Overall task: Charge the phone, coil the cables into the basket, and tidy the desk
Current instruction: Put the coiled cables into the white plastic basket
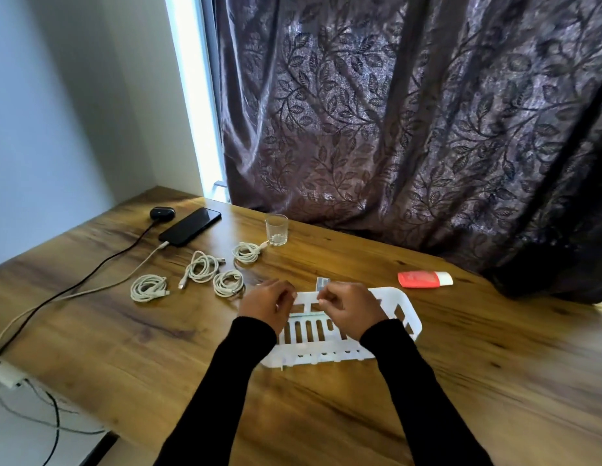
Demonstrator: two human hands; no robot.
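Observation:
A white slotted plastic basket (399, 306) lies on the wooden desk in front of me. My left hand (267, 302) has its fingers curled at the left end of the basket's far rim. My right hand (346, 306) pinches the same rim beside a small grey tab (321, 283) that sticks up from it. Several coiled white cables (228, 282) lie apart on the desk, left of and beyond my left hand. The black phone (190, 227) lies face up at the back left with a white charging cable (124, 279) plugged into its near end.
A black earbuds case (162, 213) with a black cable sits beside the phone. A small glass (276, 230) stands behind the coils. A red and white tube (424, 279) lies at the right. A power strip (5, 373) hangs by the desk's left edge. A dark curtain hangs behind.

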